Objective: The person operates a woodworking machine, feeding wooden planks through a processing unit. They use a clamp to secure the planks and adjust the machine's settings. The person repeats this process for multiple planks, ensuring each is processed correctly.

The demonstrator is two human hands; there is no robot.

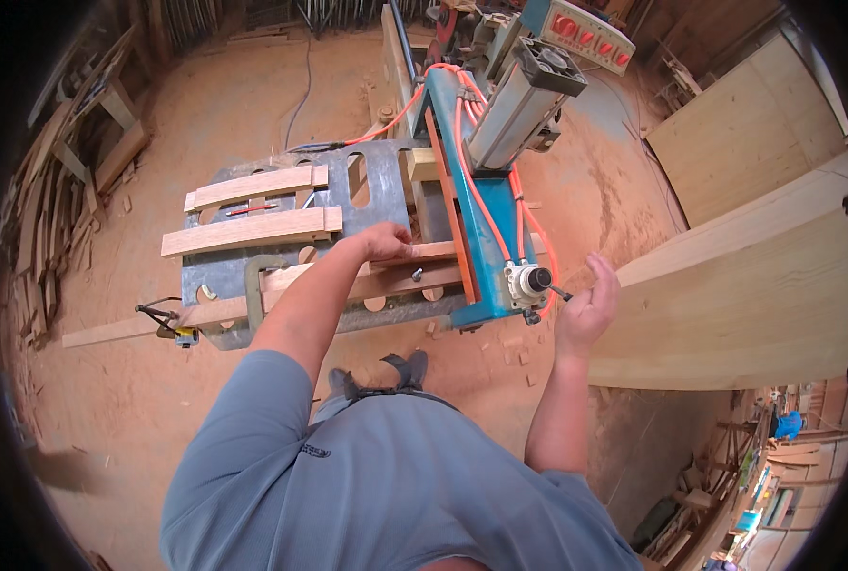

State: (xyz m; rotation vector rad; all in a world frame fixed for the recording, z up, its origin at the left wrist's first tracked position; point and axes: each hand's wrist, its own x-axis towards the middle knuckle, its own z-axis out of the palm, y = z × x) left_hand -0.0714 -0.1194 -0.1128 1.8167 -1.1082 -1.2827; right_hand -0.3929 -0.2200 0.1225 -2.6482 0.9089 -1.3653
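Observation:
My left hand (386, 242) is closed on the edge of a wooden strip (433, 250) that runs under the teal frame of a machine (488, 228). The strip lies along a wooden fence (348, 284) on the grey metal table (281, 166). My right hand (587, 309) is beside the black lever (561, 294) of a white valve (526, 282) at the near end of that frame. Its fingers stretch upward, and the lever's tip reaches the thumb side of the palm. Two cut boards, the farther one (253, 187) and the nearer one (253, 232), lie left of my left hand.
A red pencil (251, 209) lies between the boards. A clamp (253, 290) grips the fence, with a tape measure (186, 337) farther left. Orange hoses (476, 186) run to a cylinder (519, 109). A red-button control box (581, 36) stands behind. Plywood sheets (728, 305) lean at right.

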